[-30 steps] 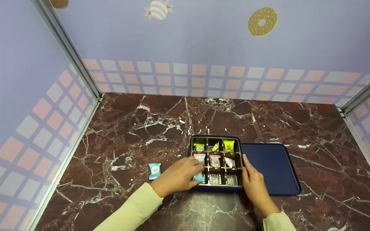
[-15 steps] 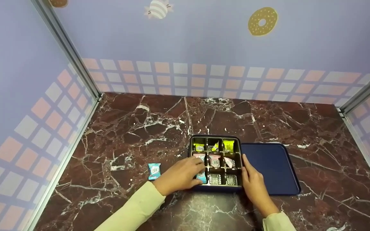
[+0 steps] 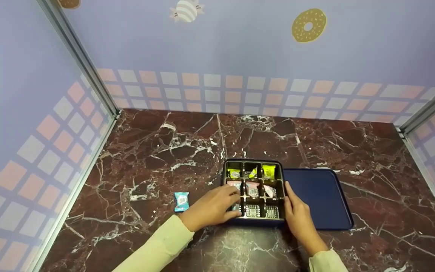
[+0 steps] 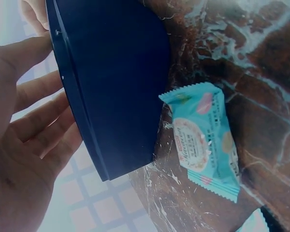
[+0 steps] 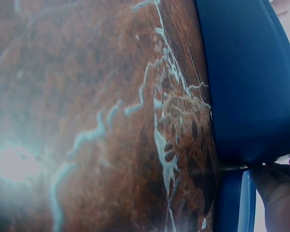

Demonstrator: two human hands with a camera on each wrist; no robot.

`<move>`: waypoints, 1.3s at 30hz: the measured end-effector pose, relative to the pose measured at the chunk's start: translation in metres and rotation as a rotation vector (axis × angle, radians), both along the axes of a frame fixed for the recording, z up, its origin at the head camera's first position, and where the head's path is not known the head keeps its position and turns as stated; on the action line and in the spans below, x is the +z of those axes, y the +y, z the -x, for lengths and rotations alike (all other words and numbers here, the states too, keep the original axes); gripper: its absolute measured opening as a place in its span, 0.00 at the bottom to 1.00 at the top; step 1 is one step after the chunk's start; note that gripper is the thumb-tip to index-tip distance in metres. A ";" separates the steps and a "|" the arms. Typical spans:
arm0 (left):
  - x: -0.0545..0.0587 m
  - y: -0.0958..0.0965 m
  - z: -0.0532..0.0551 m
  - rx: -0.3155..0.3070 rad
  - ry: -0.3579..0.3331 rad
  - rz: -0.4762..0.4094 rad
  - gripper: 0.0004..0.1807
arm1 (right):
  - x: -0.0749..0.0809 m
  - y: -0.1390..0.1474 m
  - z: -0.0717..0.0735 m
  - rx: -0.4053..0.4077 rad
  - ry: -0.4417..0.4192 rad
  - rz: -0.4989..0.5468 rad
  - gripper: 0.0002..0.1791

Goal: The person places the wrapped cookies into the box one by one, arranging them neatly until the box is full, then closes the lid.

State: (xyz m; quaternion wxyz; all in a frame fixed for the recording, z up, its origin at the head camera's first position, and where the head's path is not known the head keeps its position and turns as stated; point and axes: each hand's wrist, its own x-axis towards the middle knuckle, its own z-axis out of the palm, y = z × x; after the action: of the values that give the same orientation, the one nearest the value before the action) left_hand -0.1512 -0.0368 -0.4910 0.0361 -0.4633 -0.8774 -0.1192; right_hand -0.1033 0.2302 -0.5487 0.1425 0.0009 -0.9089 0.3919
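Note:
A dark blue tin box [image 3: 255,223] with a black divided insert stands on the marbled table. My left hand [image 3: 213,206] reaches over its left rim, fingers and thumb bent round a light blue wrapped sweet [image 3: 235,207] in the front left compartment; they mostly cover it. In the left wrist view the box wall [image 4: 116,87] hides the fingertips. My right hand [image 3: 298,211] rests along the box's right side with its index finger straight. Pink packets [image 3: 252,190] fill the middle row, yellow-green packets [image 3: 269,172] the back row. The other two front compartments show patterned bottoms.
A flat dark blue lid [image 3: 317,198] lies against the box on the right. Left of the box lies a light blue packet [image 3: 181,201]; the left wrist view shows a second blue packet [image 4: 255,223] at its lower edge. Patterned walls [image 3: 217,90] enclose the table.
The blue sweet under my left hand has shifted slightly right and lower into the front left compartment, and less of it shows. My right hand and the box have stayed put.

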 end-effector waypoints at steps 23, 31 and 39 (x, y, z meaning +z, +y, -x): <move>0.009 -0.016 -0.002 0.016 0.029 -0.027 0.19 | 0.001 0.001 -0.001 0.021 -0.043 0.009 0.27; 0.011 -0.021 -0.002 0.023 0.014 -0.047 0.18 | 0.001 0.000 0.000 0.017 -0.024 -0.003 0.27; 0.011 -0.026 -0.003 0.040 0.008 -0.087 0.18 | 0.003 -0.001 -0.001 0.011 -0.001 -0.004 0.27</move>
State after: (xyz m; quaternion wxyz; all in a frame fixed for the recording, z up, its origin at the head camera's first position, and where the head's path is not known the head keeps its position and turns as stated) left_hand -0.1478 -0.0626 -0.4804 0.0621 -0.4441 -0.8804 -0.1545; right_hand -0.1027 0.2295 -0.5461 0.1400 0.0061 -0.9098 0.3908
